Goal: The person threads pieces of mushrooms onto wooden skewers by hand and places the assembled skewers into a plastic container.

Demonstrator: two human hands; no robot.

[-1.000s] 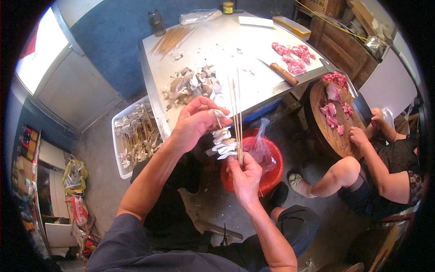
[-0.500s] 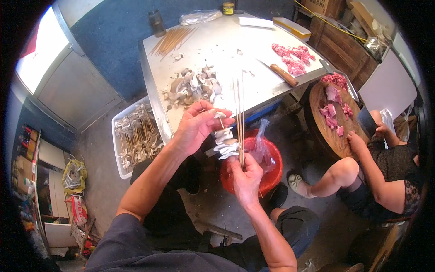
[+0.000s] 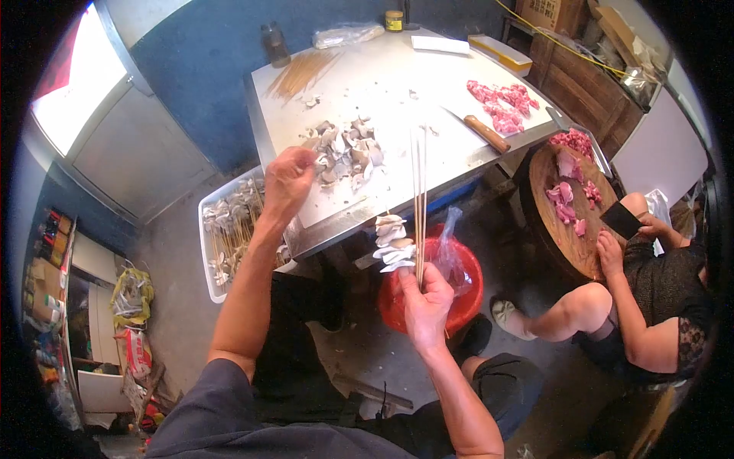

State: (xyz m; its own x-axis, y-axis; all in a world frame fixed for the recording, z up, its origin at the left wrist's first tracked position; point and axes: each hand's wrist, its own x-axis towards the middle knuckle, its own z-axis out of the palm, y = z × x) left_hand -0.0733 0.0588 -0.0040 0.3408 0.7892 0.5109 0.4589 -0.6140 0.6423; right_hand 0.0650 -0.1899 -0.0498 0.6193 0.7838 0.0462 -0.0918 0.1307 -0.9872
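Note:
My right hand (image 3: 428, 302) is closed round several thin wooden skewers (image 3: 419, 206) above the red basin. Grey-white mushroom pieces (image 3: 394, 243) are threaded in a stack on one of them, and its tip pokes out just above the stack. My left hand (image 3: 290, 180) is over the table's near left edge, fingers curled together at the side of a pile of torn mushrooms (image 3: 355, 145). What those fingers pinch, if anything, is too hidden to make out. A white crate (image 3: 208, 264) of mushroom skewers stands on the floor to the left.
Loose skewers (image 3: 302, 75) lie at the back of the table (image 3: 306, 218). A wooden-handled knife (image 3: 485, 131) and cut meat (image 3: 505, 103) are on its right. A co-worker holds a dark cleaver (image 3: 621, 222) at a round chopping block (image 3: 547, 199). Below stands the red basin (image 3: 397, 315).
My left hand has left the top of the mushroom skewer and moved up and left to the pile. My right hand keeps hold of the skewers. The co-worker's cleaver has shifted.

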